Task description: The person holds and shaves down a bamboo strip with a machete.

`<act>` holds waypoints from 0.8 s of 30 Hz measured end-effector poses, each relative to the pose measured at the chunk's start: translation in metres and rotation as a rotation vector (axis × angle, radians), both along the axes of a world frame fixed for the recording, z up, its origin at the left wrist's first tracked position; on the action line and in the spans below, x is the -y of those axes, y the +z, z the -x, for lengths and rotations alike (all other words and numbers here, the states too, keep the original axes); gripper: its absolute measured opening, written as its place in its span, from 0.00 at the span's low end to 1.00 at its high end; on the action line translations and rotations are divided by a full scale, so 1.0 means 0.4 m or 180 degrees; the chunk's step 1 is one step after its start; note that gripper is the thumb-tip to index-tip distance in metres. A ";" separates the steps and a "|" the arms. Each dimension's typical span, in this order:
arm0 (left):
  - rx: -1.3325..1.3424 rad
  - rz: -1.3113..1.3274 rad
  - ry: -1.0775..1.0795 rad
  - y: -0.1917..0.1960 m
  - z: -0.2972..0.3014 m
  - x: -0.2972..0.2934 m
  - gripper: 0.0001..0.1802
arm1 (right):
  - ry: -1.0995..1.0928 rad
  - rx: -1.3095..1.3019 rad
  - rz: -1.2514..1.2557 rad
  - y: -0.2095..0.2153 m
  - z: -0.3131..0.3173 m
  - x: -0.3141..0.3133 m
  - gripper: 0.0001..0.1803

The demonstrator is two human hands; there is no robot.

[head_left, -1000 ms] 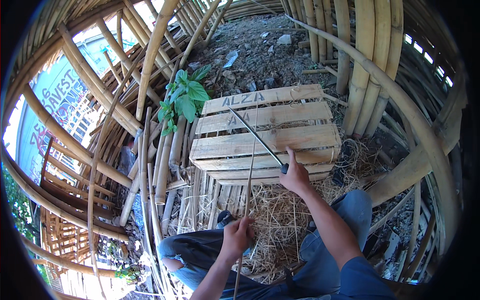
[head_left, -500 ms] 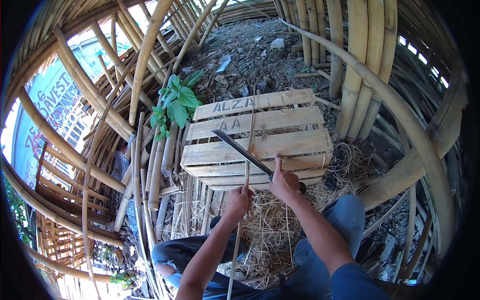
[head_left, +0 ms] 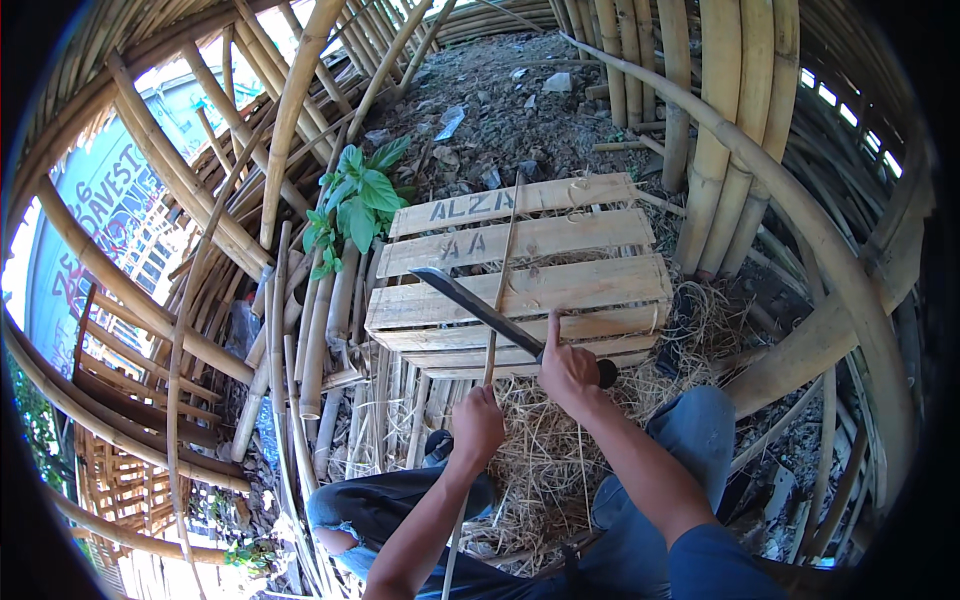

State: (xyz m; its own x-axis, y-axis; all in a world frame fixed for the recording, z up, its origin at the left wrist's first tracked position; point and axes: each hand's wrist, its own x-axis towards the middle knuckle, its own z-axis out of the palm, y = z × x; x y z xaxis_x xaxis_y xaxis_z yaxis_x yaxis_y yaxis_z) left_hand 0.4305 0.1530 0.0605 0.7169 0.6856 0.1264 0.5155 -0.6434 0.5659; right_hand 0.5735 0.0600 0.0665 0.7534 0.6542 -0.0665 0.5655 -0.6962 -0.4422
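My left hand (head_left: pixel 478 425) is closed round a thin bamboo strip (head_left: pixel 508 240), which runs from below my arm up across a slatted wooden crate (head_left: pixel 590 285). In my right hand (head_left: pixel 570 378) is a machete (head_left: pixel 470 302), its handle wrapped by the fingers while the index finger points away. The dark blade slants up to the left and crosses the strip just above my left hand. Most of the handle is hidden by my right hand; only its dark end shows. Under the blade lies the crate, with dark lettering on its upper slats.
Dry straw and shavings (head_left: pixel 545 450) cover the ground between my bent knees. Cut bamboo poles (head_left: pixel 312 350) and a leafy green plant (head_left: pixel 362 205) stand left of the crate. A long curved bamboo pole (head_left: pixel 790 195) arches along the right. Rubble (head_left: pixel 500 100) lies behind.
My left hand has moved down and slightly left along with its grip on the strip. The machete blade has tipped a little lower, and its flat now shows more broadly.
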 end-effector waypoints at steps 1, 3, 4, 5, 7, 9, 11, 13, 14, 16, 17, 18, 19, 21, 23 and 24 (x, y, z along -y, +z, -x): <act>-0.0006 0.0005 -0.0001 0.002 0.003 0.000 0.19 | -0.0001 -0.0006 0.0005 0.007 0.005 -0.001 0.49; 0.0047 -0.0079 -0.0004 0.007 0.006 0.000 0.18 | 0.0140 -0.0220 0.0168 0.028 0.015 0.000 0.46; 0.0044 -0.0077 -0.0003 0.003 0.009 -0.001 0.18 | 0.0141 -0.0223 0.0170 0.024 0.016 -0.001 0.46; 0.0018 -0.0137 0.0008 -0.003 0.013 -0.003 0.18 | 0.0170 -0.0190 0.0176 0.018 0.018 -0.003 0.45; -0.0005 -0.0192 0.0000 -0.003 0.012 -0.001 0.17 | 0.0181 -0.0154 0.0187 0.000 0.017 -0.004 0.43; -0.0127 -0.0241 0.0026 0.005 0.016 0.004 0.17 | 0.0212 -0.0031 0.0146 -0.013 0.017 -0.005 0.39; -0.0144 -0.0259 0.0041 0.018 0.019 0.015 0.16 | 0.0171 -0.0112 0.0171 -0.007 0.016 -0.009 0.37; -0.0154 -0.0282 0.0056 0.028 0.022 0.029 0.15 | 0.0131 -0.0185 0.0193 0.000 0.020 -0.014 0.35; -0.0215 -0.0276 0.0100 0.031 0.024 0.035 0.15 | 0.0110 -0.0153 0.0182 0.001 0.022 -0.017 0.34; -0.0282 -0.0276 0.0158 0.033 0.031 0.046 0.16 | 0.0103 -0.0126 0.0165 0.007 0.027 -0.028 0.33; -0.0241 -0.0278 0.0144 0.031 0.037 0.055 0.15 | 0.0098 -0.0155 0.0183 0.015 0.028 -0.033 0.33; -0.0194 -0.0273 0.0118 0.036 0.035 0.068 0.15 | 0.0080 -0.0179 0.0209 0.018 0.027 -0.033 0.33; -0.0372 -0.0183 0.0181 0.056 0.035 0.084 0.14 | 0.0076 -0.0177 0.0210 0.015 0.026 -0.034 0.33; -0.0336 -0.0138 0.0181 0.057 0.045 0.094 0.14 | 0.0114 -0.0092 0.0154 0.005 0.029 -0.037 0.32; -0.0304 -0.0097 0.0187 0.051 0.057 0.100 0.13 | 0.0130 -0.0052 0.0145 0.005 0.030 -0.043 0.32; -0.0305 -0.0119 0.0186 0.046 0.064 0.100 0.12 | 0.0148 -0.0012 0.0134 0.006 0.030 -0.047 0.31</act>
State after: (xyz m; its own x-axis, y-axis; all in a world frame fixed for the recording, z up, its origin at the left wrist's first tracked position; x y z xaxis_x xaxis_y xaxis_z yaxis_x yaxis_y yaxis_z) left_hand 0.4051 0.1129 0.0789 0.6859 0.7227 0.0856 0.6033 -0.6305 0.4884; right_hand 0.5614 0.0790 0.0691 0.7219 0.6851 -0.0974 0.5961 -0.6871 -0.4153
